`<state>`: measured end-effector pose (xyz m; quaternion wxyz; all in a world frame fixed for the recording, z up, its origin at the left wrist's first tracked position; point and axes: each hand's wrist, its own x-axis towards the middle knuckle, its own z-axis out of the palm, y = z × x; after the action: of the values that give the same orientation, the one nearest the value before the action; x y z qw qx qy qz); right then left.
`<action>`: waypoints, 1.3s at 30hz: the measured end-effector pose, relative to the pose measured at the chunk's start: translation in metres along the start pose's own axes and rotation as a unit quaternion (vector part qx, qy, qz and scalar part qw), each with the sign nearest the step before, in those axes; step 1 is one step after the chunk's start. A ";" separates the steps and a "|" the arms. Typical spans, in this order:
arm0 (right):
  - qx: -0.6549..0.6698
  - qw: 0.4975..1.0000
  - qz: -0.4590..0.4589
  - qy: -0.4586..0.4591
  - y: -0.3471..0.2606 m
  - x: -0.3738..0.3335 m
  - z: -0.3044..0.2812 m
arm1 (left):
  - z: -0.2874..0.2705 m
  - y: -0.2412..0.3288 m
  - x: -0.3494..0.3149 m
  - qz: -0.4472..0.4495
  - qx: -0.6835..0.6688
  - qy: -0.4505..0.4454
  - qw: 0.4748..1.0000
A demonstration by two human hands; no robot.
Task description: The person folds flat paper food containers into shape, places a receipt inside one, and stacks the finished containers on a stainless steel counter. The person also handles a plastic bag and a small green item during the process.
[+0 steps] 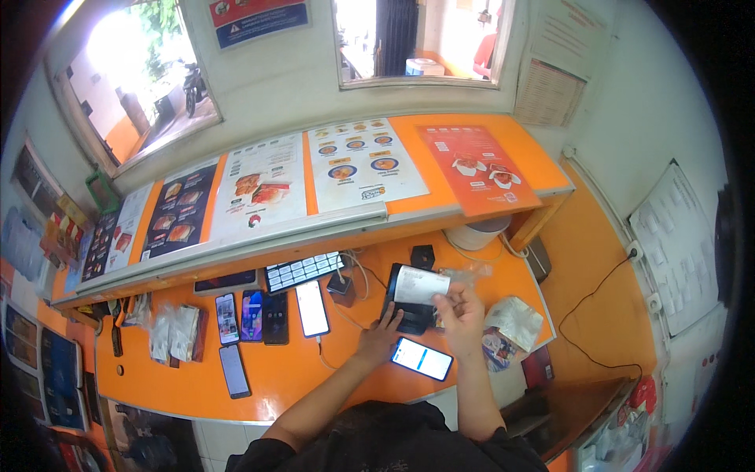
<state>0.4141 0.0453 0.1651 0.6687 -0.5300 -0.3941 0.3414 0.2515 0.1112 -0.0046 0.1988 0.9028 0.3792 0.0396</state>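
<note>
White printed paper (423, 285) is pinched at its lower right corner by the right grip (462, 311), overlapping a black device (413, 318) touched by the left grip (379, 337), its hold unclear.

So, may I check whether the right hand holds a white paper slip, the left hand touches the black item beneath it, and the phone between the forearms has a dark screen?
Not quite: in the head view, that phone is lit, not dark. The right hand does hold the white paper slip, and the left hand touches the black item.
</note>
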 end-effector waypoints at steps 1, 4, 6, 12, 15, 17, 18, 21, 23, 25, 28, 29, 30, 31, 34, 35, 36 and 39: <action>0.010 1.000 0.003 -0.019 0.001 -0.007 -0.002 | 0.004 -0.002 0.002 0.007 0.011 -0.017 1.000; 0.017 0.997 0.019 -0.079 0.012 -0.033 -0.011 | 0.014 -0.010 0.006 0.021 0.003 -0.025 0.999; -0.006 0.991 0.041 -0.124 0.023 -0.051 -0.026 | 0.016 -0.014 0.007 -0.003 -0.080 -0.022 0.997; -0.049 0.989 0.110 -0.092 0.043 -0.088 -0.095 | 0.004 -0.004 0.004 0.073 0.085 -0.015 0.994; 0.011 0.999 0.037 -0.003 0.038 -0.097 -0.117 | -0.007 0.002 0.005 -0.005 0.019 -0.037 0.999; -0.043 0.998 0.040 -0.012 0.036 -0.099 -0.112 | -0.013 0.003 0.004 -0.013 0.027 -0.059 0.998; -0.073 0.996 0.041 -0.010 0.033 -0.099 -0.108 | -0.015 0.003 0.005 0.004 0.021 -0.063 0.998; -0.052 0.997 0.034 0.035 0.024 -0.101 -0.089 | -0.019 0.002 0.005 0.003 0.009 -0.098 0.995; 0.007 0.995 -0.031 0.098 0.011 -0.095 -0.089 | -0.020 0.004 0.005 -0.020 -0.011 -0.068 0.997; 0.017 0.988 -0.077 0.133 0.003 -0.090 -0.088 | -0.022 0.008 0.002 -0.028 -0.022 -0.064 0.997; -0.068 0.990 -0.054 0.113 0.009 -0.088 -0.074 | -0.035 0.020 -0.004 0.074 -0.267 -0.109 0.955; -0.073 0.989 -0.045 0.120 0.016 -0.085 -0.066 | -0.042 0.024 -0.008 0.102 -0.364 -0.148 0.914; -0.058 0.992 -0.027 0.109 0.022 -0.085 -0.058 | -0.050 0.028 -0.016 0.069 -0.468 -0.183 0.862; -0.040 0.995 -0.007 0.094 0.029 -0.085 -0.050 | -0.057 0.035 -0.031 0.012 -0.550 -0.233 0.802; -0.023 0.998 0.026 0.047 0.043 -0.086 -0.028 | -0.071 0.056 -0.058 -0.108 -0.746 -0.214 0.621; -0.013 0.997 0.066 0.031 0.044 -0.090 -0.022 | -0.074 0.061 -0.064 -0.133 -0.800 -0.187 0.555; -0.003 0.994 0.107 0.016 0.044 -0.094 -0.015 | -0.077 0.062 -0.067 -0.159 -0.808 -0.152 0.547; -0.026 1.000 0.008 -0.003 0.044 -0.097 0.007 | -0.087 0.057 -0.064 -0.203 -0.819 -0.037 0.536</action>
<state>0.3622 -0.0278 0.1065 0.6504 -0.5495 -0.4009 0.3382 0.2246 0.0592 0.1026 0.8675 0.2461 0.3467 0.2582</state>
